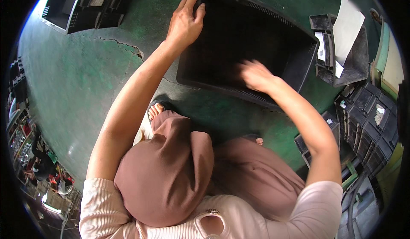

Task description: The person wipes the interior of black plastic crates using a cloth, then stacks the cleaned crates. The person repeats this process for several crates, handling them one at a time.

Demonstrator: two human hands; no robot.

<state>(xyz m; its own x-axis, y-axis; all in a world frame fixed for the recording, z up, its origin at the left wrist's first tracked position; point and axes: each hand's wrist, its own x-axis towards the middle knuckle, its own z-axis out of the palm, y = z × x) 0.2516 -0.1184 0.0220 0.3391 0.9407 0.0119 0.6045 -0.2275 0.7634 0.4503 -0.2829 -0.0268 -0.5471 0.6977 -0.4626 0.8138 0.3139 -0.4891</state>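
Observation:
A large black plastic crate [245, 42] lies tilted in front of me, its dark inside facing up. My left hand [186, 20] grips the crate's rim at the far left corner, with fingers hooked over the edge. Over the crate's inside, close to the near rim, is my right hand [258, 76]. Motion smears its fingers, so whether they are closed or hold anything does not show. The bottom of the crate is too dark to make out.
Painted green floor [77, 85] with a crack surrounds the crate. At upper left stand black crates [79, 8]. On the right, a black bin [354, 59] holds a white sheet [348, 29], and stacked black crates [369, 123] stand nearer. Cluttered shelving [21, 140] is at far left.

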